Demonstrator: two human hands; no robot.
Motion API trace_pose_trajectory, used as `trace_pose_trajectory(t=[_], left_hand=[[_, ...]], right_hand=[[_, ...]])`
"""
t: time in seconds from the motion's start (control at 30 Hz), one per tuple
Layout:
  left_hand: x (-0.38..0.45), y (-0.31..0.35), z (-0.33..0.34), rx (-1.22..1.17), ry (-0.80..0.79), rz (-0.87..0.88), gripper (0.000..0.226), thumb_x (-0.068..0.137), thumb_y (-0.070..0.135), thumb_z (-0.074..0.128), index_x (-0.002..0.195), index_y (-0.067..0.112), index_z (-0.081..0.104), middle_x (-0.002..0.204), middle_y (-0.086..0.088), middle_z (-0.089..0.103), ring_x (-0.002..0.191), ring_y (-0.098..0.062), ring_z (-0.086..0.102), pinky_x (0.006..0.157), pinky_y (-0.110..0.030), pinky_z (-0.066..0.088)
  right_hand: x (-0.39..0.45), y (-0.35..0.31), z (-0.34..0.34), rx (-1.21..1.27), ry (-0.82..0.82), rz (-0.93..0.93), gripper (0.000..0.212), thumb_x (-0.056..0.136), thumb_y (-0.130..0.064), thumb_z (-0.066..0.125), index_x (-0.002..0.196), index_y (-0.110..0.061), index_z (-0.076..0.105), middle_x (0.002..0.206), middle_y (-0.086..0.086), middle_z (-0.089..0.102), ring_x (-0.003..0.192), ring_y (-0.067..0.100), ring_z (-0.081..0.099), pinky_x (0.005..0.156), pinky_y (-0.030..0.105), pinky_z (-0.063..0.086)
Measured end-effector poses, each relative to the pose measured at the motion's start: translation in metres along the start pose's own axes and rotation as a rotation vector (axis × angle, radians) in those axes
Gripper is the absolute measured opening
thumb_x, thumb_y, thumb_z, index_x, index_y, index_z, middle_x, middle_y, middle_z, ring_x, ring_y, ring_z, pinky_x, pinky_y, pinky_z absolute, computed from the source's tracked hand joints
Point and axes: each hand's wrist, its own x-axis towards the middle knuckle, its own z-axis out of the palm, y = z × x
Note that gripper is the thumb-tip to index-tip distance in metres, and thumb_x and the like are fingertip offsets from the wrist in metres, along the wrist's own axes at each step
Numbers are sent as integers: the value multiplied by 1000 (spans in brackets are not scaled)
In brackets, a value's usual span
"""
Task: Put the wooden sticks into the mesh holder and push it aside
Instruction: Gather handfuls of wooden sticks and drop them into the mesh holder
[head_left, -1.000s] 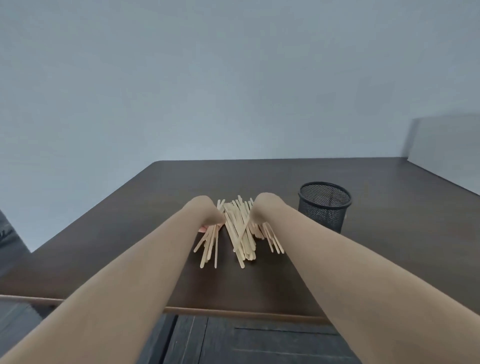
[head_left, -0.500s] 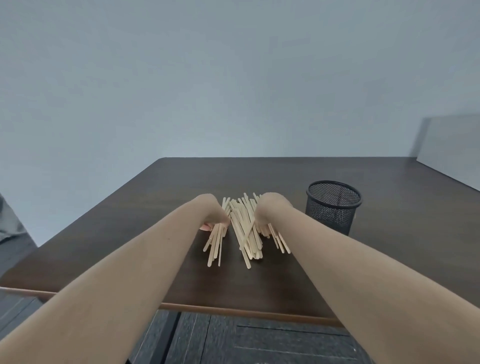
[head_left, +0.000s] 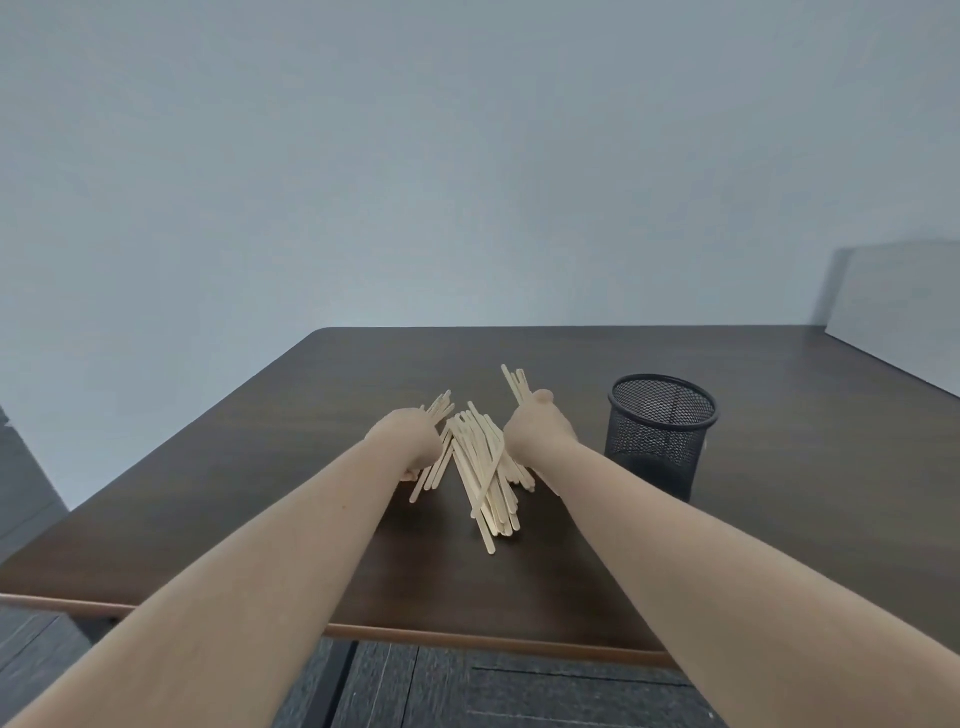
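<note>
Both hands (head_left: 537, 431) flanking wooden sticks (head_left: 485, 467), mesh holder (head_left: 661, 431) rightward.

The fingers of the left hand (head_left: 402, 441) and the right hand (head_left: 537, 434) are hidden behind the wrists, so each grip on the wooden sticks (head_left: 480, 467) is unclear. The frame's right edge cuts the worktop (head_left: 779, 545).

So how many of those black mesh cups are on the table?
1. The mesh holder stands upright on the dark table, to the right of the right hand and the wooden sticks. No others are visible.
</note>
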Motion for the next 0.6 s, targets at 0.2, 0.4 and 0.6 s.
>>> trace_pose_trajectory(t=[0.2, 0.4, 0.6], left_hand=[[-4, -2, 1, -257, 140, -67, 40, 97, 5, 33, 135, -8, 39, 139, -22, 44, 125, -34, 49, 100, -38, 42], [-8, -3, -8, -691, 584, 102, 32, 100, 36, 37, 90, 8, 50, 82, -5, 54, 83, -32, 58, 63, -33, 39], [-15, -2, 4, -987, 698, 176, 48, 96, 37, 46, 59, 16, 24, 57, 2, 29, 53, -17, 28, 51, -28, 28]], right_hand=[[-4, 4, -2, 175, 93, -11, 21, 99, -11, 36, 118, -3, 38, 96, 9, 48, 94, 29, 57, 78, 40, 46], [-3, 1, -9, 430, 286, -149, 31, 100, -37, 40, 93, -7, 46, 74, -1, 47, 72, 21, 52, 64, 36, 45], [-14, -7, -11, 602, 404, -216, 47, 96, -42, 48, 62, -14, 32, 58, -4, 35, 52, 11, 33, 49, 23, 29]])
